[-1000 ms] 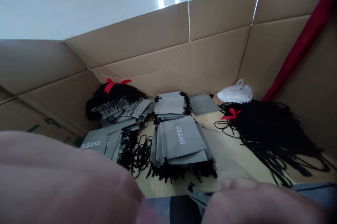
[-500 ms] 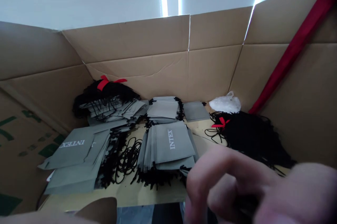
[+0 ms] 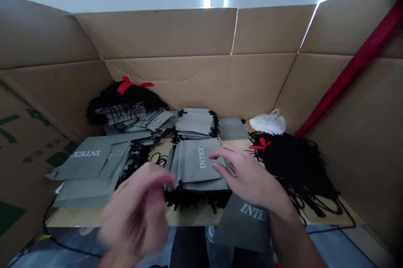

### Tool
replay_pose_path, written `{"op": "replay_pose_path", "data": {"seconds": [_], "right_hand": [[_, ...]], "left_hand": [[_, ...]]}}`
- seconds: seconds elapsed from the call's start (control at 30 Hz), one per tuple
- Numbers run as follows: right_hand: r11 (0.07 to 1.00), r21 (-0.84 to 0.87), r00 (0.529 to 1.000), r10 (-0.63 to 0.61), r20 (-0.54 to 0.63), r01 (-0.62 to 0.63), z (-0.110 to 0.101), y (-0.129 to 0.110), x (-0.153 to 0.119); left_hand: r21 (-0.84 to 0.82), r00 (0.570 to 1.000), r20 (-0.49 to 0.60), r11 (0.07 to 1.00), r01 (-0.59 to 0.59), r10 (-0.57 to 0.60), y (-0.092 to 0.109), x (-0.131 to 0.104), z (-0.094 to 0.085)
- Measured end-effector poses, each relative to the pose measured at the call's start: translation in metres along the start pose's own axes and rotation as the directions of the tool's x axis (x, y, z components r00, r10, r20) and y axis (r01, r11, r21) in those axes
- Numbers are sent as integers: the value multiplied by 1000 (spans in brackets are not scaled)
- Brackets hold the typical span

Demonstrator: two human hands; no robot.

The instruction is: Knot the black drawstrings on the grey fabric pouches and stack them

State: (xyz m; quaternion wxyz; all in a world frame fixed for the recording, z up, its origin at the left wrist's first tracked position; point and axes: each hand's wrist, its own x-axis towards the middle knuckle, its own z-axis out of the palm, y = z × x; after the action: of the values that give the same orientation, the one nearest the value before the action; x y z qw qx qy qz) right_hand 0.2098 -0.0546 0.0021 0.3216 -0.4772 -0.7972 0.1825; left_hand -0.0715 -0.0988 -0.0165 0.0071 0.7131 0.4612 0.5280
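Observation:
My right hand (image 3: 248, 180) reaches forward with fingers spread, its fingertips on the top pouch of the middle stack of grey INTEX pouches (image 3: 198, 163). Another grey INTEX pouch (image 3: 244, 228) lies under my right wrist at the board's near edge. My left hand (image 3: 138, 213) is blurred by motion, low and left of that stack, with nothing seen in it. Black drawstring ends (image 3: 189, 199) stick out from the stack's near side.
More grey pouches lie in a left pile (image 3: 91, 163) and a back stack (image 3: 195, 123). Black cord bundles with red ties sit at back left (image 3: 126, 100) and right (image 3: 296, 163). A white plastic bag (image 3: 269, 122) lies behind. Cardboard walls (image 3: 189, 71) enclose the board.
Both hands have moved away from the camera and down towards the board. My right hand has stretched out onto the middle stack, and the grey pouch under my wrist has come into sight.

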Motion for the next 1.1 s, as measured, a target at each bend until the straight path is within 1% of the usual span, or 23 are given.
{"op": "replay_pose_path", "data": {"seconds": [0.03,0.07,0.1,0.17,0.23,0.27,0.33,0.47,0.67,0.87,1.1], "right_hand": [[998,-47,997,45,67,-42,7,6,7],[993,-102,987,76,139,-62,14,12,14],[990,-123,979,88,182,-66,21,19,22],[988,-139,965,99,244,-66,36,30,39],[986,-152,941,113,318,-67,49,39,54],[985,-156,930,122,347,-71,55,43,60],[982,-165,908,147,393,-88,64,48,69],[981,-147,875,177,450,-123,73,54,73],[978,-86,875,210,435,-192,74,57,71],[970,-73,866,241,438,-233,74,57,79],[958,-87,846,282,453,-272,80,66,95]], "left_hand": [[21,999,18,999,46,-47,-12,6,16],[41,994,41,994,97,-99,-26,11,32],[63,986,71,987,149,-154,-40,14,46],[86,964,139,973,215,-225,-68,16,65],[65,935,243,966,249,-257,-90,12,74],[49,921,287,964,260,-263,-97,9,76],[13,900,350,962,273,-260,-105,3,76],[-58,886,405,961,270,-225,-104,-5,79],[-91,892,421,970,224,-166,-98,-12,91],[-67,902,417,986,153,-111,-91,-20,93],[-96,876,483,994,43,9,-81,-20,96]]}}
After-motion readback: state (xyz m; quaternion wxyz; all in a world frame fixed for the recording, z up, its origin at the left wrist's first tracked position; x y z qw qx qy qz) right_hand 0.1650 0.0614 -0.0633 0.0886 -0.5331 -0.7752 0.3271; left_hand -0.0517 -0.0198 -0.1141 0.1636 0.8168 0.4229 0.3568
